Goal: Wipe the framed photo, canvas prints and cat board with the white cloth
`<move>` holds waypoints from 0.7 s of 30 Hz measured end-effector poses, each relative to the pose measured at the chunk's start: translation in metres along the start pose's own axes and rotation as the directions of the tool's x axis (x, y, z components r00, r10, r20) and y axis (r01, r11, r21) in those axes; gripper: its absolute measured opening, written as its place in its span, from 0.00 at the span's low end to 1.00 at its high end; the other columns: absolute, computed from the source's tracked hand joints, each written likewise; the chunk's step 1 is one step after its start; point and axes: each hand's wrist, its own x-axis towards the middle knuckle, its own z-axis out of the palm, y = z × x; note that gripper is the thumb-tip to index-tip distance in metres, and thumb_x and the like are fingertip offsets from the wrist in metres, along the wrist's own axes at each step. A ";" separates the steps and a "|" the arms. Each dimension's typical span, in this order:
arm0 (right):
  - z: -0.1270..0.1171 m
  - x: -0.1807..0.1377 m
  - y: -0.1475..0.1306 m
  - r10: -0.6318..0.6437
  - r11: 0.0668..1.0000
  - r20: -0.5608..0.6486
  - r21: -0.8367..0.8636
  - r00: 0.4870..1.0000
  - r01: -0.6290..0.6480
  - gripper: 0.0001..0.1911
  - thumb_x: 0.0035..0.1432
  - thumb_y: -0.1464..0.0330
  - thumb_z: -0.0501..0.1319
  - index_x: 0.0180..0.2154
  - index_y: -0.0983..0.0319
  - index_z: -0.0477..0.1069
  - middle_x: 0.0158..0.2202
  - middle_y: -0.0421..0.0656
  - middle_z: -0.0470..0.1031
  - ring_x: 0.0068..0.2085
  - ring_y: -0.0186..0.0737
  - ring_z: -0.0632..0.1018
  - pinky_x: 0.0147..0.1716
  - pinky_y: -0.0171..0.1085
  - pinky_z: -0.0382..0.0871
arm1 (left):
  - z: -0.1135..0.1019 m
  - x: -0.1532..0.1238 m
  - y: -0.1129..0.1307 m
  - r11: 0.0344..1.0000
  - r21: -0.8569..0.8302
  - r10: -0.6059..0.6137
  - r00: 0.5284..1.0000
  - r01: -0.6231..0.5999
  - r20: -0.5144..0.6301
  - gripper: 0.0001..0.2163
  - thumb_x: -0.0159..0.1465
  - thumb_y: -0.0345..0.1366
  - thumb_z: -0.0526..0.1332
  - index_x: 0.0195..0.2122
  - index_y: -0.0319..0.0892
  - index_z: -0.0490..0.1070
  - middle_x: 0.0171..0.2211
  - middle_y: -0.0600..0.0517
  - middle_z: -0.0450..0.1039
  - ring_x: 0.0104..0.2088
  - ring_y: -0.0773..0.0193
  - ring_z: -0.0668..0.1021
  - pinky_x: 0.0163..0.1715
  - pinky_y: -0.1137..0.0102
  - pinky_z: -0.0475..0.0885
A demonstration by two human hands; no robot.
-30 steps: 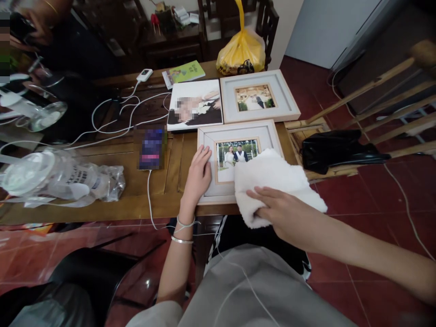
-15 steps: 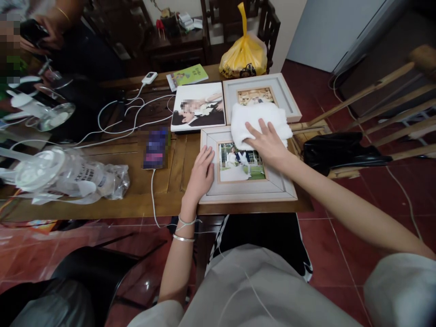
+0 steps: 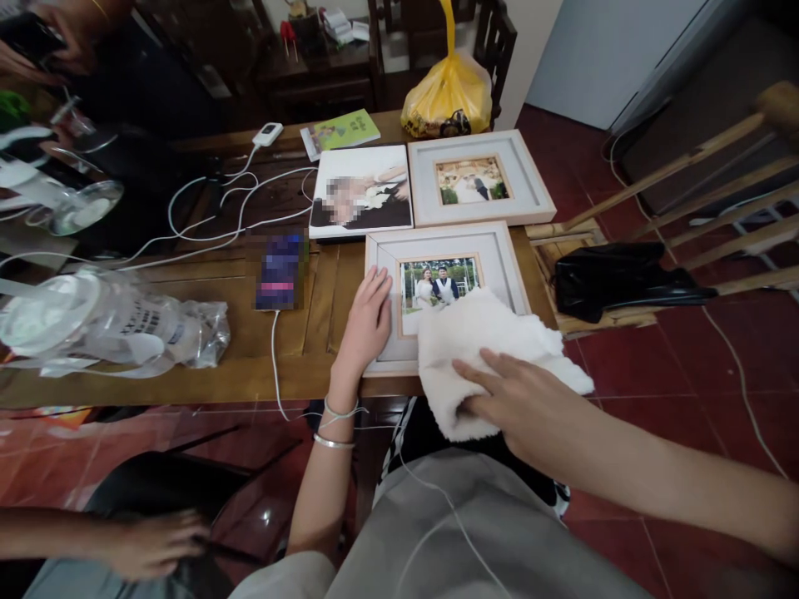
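Observation:
A picture frame point(image 3: 382, 333) with a pale mat and a photo of a couple lies flat at the near edge of the wooden table. My left hand point(image 3: 368, 320) rests on its left border, fingers stretched out. A white cloth point(image 3: 474, 349) covers the frame's near right corner and hangs past the table edge. My right hand point(image 3: 518, 399) grips the cloth from above, its thumb tucked into a fold. Behind lie a second picture frame point(image 3: 424, 175) and a photo panel point(image 3: 387, 220), side by side.
A yellow plastic bag point(image 3: 453, 96) and a green booklet point(image 3: 346, 133) sit at the back. Left are a phone point(image 3: 278, 270) on a white cable and a wrapped plastic cup point(image 3: 118, 320). A bamboo chair point(image 3: 587, 233) stands right; another person's hand point(image 3: 153, 541) shows lower left.
My right hand has drawn the white cloth from the frame's far right part toward me, over its near corner. My left hand stays put. Another person's arm has appeared at lower left.

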 end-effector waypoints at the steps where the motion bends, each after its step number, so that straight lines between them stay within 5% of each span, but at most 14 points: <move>1: 0.004 0.005 0.004 0.022 1.000 -0.004 0.003 1.000 -0.022 0.26 0.48 0.82 0.62 0.49 0.60 0.80 0.64 0.52 0.72 0.60 0.66 0.74 0.54 0.57 0.75 | 0.000 0.000 0.000 1.000 0.003 0.002 1.000 -0.002 0.004 0.20 0.75 0.32 0.50 0.66 0.41 0.65 0.70 0.41 0.63 0.74 0.52 0.58 0.72 0.45 0.56; 6: 0.024 0.054 0.065 0.239 0.969 -0.077 -0.038 0.968 -0.242 0.32 0.53 0.85 0.55 0.57 0.59 0.76 0.72 0.52 0.59 0.71 0.73 0.58 0.63 0.70 0.59 | -0.001 0.000 -0.002 1.000 0.003 0.013 1.000 -0.013 0.017 0.20 0.75 0.33 0.50 0.67 0.42 0.65 0.70 0.42 0.62 0.74 0.52 0.58 0.72 0.45 0.55; 12: 0.019 0.107 0.136 0.374 0.911 -0.233 -0.089 0.898 -0.403 0.36 0.56 0.87 0.51 0.63 0.64 0.71 0.75 0.54 0.50 0.73 0.76 0.49 0.65 0.75 0.48 | 0.000 0.001 -0.004 1.000 -0.003 0.022 1.000 -0.022 0.007 0.21 0.74 0.32 0.51 0.67 0.41 0.65 0.69 0.41 0.64 0.74 0.51 0.59 0.72 0.45 0.56; 16: 0.024 0.102 0.115 0.320 0.927 -0.176 -0.145 0.931 -0.346 0.29 0.59 0.84 0.53 0.57 0.63 0.77 0.74 0.54 0.54 0.71 0.80 0.53 0.62 0.77 0.50 | 0.000 0.001 -0.004 1.000 -0.017 0.015 1.000 -0.015 -0.008 0.21 0.74 0.31 0.51 0.67 0.43 0.65 0.69 0.42 0.64 0.73 0.51 0.59 0.71 0.44 0.57; 21: 0.023 0.046 0.048 0.178 0.977 -0.011 -0.120 0.984 -0.178 0.25 0.57 0.81 0.57 0.53 0.59 0.79 0.71 0.53 0.62 0.67 0.76 0.63 0.58 0.71 0.61 | 0.001 0.000 -0.001 1.000 -0.012 0.008 1.000 -0.008 -0.007 0.21 0.74 0.31 0.51 0.67 0.39 0.65 0.69 0.39 0.63 0.74 0.51 0.59 0.72 0.45 0.57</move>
